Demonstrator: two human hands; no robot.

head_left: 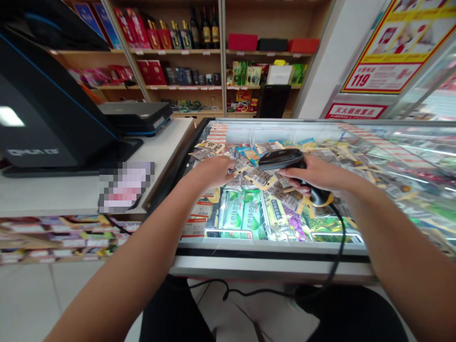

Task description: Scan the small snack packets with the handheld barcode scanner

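Note:
My right hand point(308, 173) is wrapped around the handle of a black handheld barcode scanner point(281, 158). The scanner's head points left, over a pile of small clear packets with barcode labels point(261, 176). My left hand point(215, 170) is at the left part of this pile, its fingers curled and pinching the edge of a small packet point(238, 176); its fingertips are partly hidden. The packets lie on the glass top of a chest freezer point(278, 248). Green-and-white packages point(233, 213) show nearer to me, under the glass.
A black cable point(338, 247) loops from the scanner past the freezer's front edge. On the left counter point(171, 152) stand a dark checkout terminal point(53, 114), a black flat device point(142, 114) and a blurred-out phone-like item point(126, 187). Stocked shelves point(174, 51) line the back.

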